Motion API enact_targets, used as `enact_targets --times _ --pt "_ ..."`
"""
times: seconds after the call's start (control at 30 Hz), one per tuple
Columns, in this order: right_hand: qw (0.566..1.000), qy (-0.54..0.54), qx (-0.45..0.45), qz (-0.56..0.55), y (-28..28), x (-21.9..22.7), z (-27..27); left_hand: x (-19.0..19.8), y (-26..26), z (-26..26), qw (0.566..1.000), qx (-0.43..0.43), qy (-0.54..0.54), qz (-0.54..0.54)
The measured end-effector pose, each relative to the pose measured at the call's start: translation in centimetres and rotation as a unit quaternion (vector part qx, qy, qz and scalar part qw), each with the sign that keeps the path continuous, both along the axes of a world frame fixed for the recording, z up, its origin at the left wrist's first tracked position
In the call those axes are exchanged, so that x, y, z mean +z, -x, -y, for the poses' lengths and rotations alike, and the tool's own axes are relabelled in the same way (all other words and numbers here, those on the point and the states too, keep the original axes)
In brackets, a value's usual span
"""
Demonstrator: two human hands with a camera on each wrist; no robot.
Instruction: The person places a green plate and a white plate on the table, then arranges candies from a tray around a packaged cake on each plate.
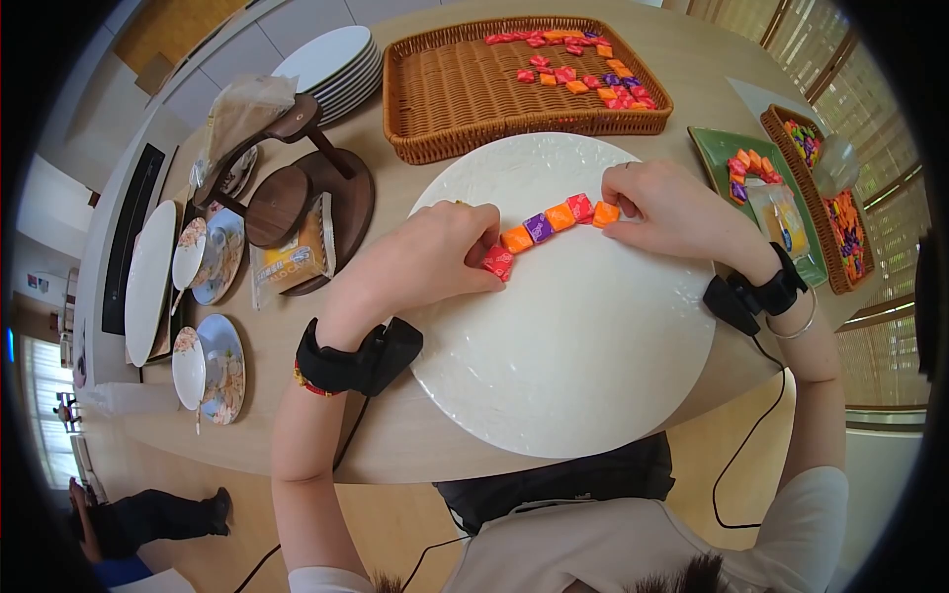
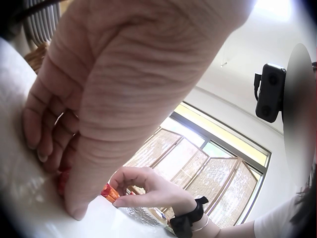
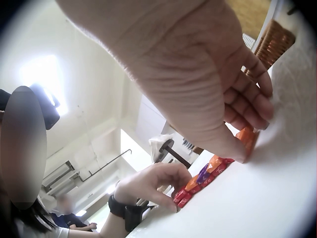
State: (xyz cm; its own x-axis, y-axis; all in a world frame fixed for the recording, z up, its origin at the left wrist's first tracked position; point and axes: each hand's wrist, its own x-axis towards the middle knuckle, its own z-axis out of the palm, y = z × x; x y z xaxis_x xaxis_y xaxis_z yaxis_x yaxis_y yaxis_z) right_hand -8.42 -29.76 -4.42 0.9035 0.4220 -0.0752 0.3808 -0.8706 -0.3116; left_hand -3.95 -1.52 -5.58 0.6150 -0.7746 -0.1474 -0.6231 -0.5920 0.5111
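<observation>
A short curved row of square wrapped candies lies on a large round white board (image 1: 583, 366) in the head view. My left hand (image 1: 410, 252) pinches the red candy (image 1: 497, 262) at the row's left end, thumb and fingers on either side of it. At the other end, my right hand (image 1: 667, 208) pinches an orange candy (image 1: 606, 213) between thumb and fingertips. Between them sit a purple candy (image 1: 538, 227), a red candy (image 1: 579, 207) and two orange ones. In the right wrist view, the row runs as a line of bright wrappers from one hand to the other.
Behind the board stands a wicker tray (image 1: 425, 127) with many loose candies. On the right are a green plate (image 1: 809, 237) with a candy arc and a long basket (image 1: 847, 272). A dark wooden stand (image 1: 351, 212), stacked white plates (image 1: 331, 59) and bowls (image 1: 188, 366) occupy the left.
</observation>
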Motion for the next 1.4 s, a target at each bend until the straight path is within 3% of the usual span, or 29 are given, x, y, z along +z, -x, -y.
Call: enact_targets --times 0.47,0.57,0.67,0.87,0.97,1.07,1.13,1.4 --pt "1.000 0.003 -0.005 0.010 0.7 0.6 -0.1 0.1 0.1 0.0 1.000 0.003 0.000 -0.007" --pt "0.997 -0.042 -0.006 0.067 0.2 0.5 0.1 0.1 0.1 0.1 1.000 0.010 -0.006 -0.012" --pt "0.993 -0.071 0.046 0.087 -0.9 -0.3 0.3 0.2 0.1 0.1 1.000 0.010 -0.003 -0.017" --pt "0.995 0.011 0.088 0.039 -1.6 -0.4 -0.2 0.1 0.0 0.0 1.000 -0.008 0.010 0.000" --pt "0.992 -0.042 0.086 0.082 -1.5 -0.3 -1.1 0.2 0.0 0.0 1.000 0.010 0.008 -0.020" --pt "0.985 -0.053 0.135 0.098 -1.9 -0.3 -2.6 0.1 -0.1 -0.1 1.000 -0.003 0.014 -0.017" --pt "0.972 -0.003 0.220 0.082 -2.2 -0.4 -3.8 0.1 -0.2 -0.2 1.000 -0.010 0.019 -0.019" --pt "0.968 0.009 0.248 0.035 -3.1 -0.8 -6.1 0.1 -0.5 -0.4 0.999 -0.004 0.024 -0.035"
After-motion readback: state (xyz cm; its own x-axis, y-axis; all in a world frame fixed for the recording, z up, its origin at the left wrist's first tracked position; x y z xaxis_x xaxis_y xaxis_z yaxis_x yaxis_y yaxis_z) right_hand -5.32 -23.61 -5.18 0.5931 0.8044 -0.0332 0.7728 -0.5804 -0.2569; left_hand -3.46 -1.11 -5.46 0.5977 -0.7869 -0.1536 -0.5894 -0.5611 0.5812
